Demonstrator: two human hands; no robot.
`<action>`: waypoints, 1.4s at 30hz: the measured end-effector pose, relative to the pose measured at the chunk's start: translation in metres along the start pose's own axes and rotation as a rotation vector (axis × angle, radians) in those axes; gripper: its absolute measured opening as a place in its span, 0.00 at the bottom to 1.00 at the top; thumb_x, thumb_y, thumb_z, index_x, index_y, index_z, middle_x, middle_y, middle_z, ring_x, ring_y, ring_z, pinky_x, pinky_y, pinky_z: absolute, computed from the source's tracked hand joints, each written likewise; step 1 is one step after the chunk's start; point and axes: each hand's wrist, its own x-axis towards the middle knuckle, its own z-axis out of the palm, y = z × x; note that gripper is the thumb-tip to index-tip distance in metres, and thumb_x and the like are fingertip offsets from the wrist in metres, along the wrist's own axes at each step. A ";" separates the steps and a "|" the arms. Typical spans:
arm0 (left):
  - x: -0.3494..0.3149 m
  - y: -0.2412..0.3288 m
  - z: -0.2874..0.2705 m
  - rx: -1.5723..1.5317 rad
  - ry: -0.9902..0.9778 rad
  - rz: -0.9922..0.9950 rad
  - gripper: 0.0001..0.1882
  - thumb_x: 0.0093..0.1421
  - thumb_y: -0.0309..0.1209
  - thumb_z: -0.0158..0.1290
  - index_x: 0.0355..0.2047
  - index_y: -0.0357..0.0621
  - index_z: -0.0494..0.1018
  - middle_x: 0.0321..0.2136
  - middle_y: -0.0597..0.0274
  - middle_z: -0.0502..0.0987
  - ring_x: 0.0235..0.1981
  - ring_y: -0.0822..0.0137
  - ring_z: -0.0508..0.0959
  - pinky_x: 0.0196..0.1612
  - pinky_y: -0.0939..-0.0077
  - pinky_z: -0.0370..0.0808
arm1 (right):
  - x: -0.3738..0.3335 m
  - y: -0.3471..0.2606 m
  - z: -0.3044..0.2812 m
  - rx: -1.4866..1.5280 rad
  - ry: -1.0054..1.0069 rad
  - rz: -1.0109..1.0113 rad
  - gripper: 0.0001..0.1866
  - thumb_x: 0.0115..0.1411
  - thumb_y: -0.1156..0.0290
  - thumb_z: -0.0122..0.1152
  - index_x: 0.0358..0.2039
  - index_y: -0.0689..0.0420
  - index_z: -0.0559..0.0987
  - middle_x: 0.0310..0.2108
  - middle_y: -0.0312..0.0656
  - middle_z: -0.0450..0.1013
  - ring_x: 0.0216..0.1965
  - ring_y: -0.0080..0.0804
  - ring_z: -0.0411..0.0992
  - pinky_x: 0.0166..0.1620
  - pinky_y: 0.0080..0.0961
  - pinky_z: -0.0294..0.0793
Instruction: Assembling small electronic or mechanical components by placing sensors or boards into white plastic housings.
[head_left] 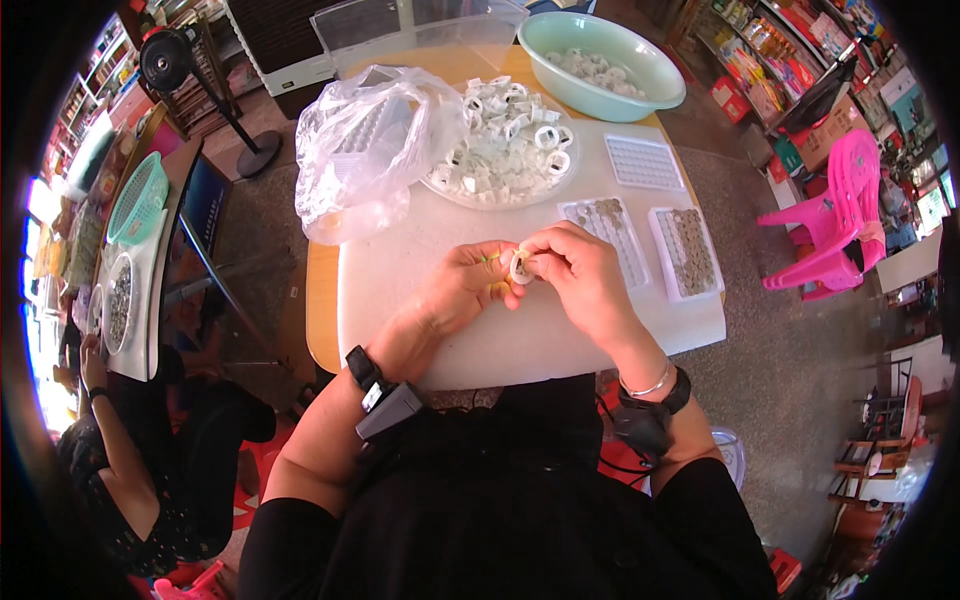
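Over the near middle of the white-topped table (420, 340), my left hand (470, 285) and my right hand (580, 270) meet. Both are closed on one small white ring-shaped part (520, 267) with a dark spot in its opening; the fingertips hide some of it. Beyond them a clear round tray (500, 200) is heaped with similar white parts (510, 130). Right of my right hand lie a white tray partly filled with small grey pieces (607, 215) and another white tray full of such pieces (688, 250).
A bare white gridded tray (643, 162) lies farther back. A pale green basin (600, 65) with white parts stands at the far right corner, a crumpled clear plastic bag (370, 150) at the left. Another person (120, 460) sits left; pink chairs (835, 215) stand right.
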 end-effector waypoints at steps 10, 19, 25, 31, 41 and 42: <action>-0.001 0.000 0.005 -0.082 -0.012 0.012 0.13 0.64 0.32 0.47 0.44 0.34 0.70 0.33 0.59 0.75 0.31 0.71 0.75 0.34 0.80 0.74 | -0.003 0.003 0.004 -0.001 0.027 0.047 0.05 0.56 0.82 0.55 0.34 0.64 0.75 0.33 0.38 0.71 0.34 0.23 0.73 0.38 0.19 0.73; -0.005 0.005 0.004 -0.142 -0.026 0.000 0.14 0.65 0.34 0.47 0.42 0.34 0.71 0.32 0.61 0.75 0.32 0.70 0.74 0.36 0.78 0.73 | -0.005 -0.009 0.009 -0.166 0.120 -0.167 0.08 0.55 0.79 0.57 0.36 0.65 0.76 0.34 0.45 0.72 0.29 0.34 0.75 0.34 0.26 0.74; -0.005 0.005 0.004 -0.099 -0.045 0.010 0.15 0.64 0.35 0.48 0.42 0.35 0.71 0.33 0.60 0.75 0.33 0.71 0.75 0.35 0.78 0.73 | -0.009 -0.010 0.013 -0.095 0.109 -0.072 0.08 0.55 0.81 0.57 0.37 0.64 0.76 0.37 0.42 0.72 0.30 0.26 0.74 0.34 0.22 0.74; -0.003 0.002 0.003 -0.102 -0.044 0.042 0.15 0.64 0.35 0.47 0.42 0.35 0.71 0.33 0.60 0.75 0.34 0.70 0.74 0.36 0.77 0.73 | -0.009 -0.004 0.019 -0.131 0.193 -0.129 0.09 0.53 0.80 0.57 0.37 0.63 0.74 0.34 0.45 0.71 0.32 0.38 0.73 0.35 0.31 0.73; -0.004 0.002 0.007 -0.143 0.050 0.060 0.14 0.64 0.34 0.48 0.43 0.35 0.71 0.34 0.61 0.75 0.33 0.71 0.74 0.40 0.76 0.73 | -0.013 -0.002 0.024 -0.361 0.237 -0.326 0.14 0.46 0.80 0.62 0.34 0.59 0.71 0.35 0.43 0.68 0.37 0.44 0.66 0.42 0.36 0.66; -0.004 0.002 0.007 -0.144 0.049 0.060 0.14 0.64 0.34 0.48 0.43 0.35 0.71 0.34 0.61 0.75 0.33 0.71 0.74 0.40 0.76 0.73 | -0.012 0.000 0.024 -0.383 0.236 -0.348 0.13 0.46 0.80 0.62 0.33 0.58 0.71 0.34 0.42 0.67 0.36 0.43 0.66 0.40 0.36 0.66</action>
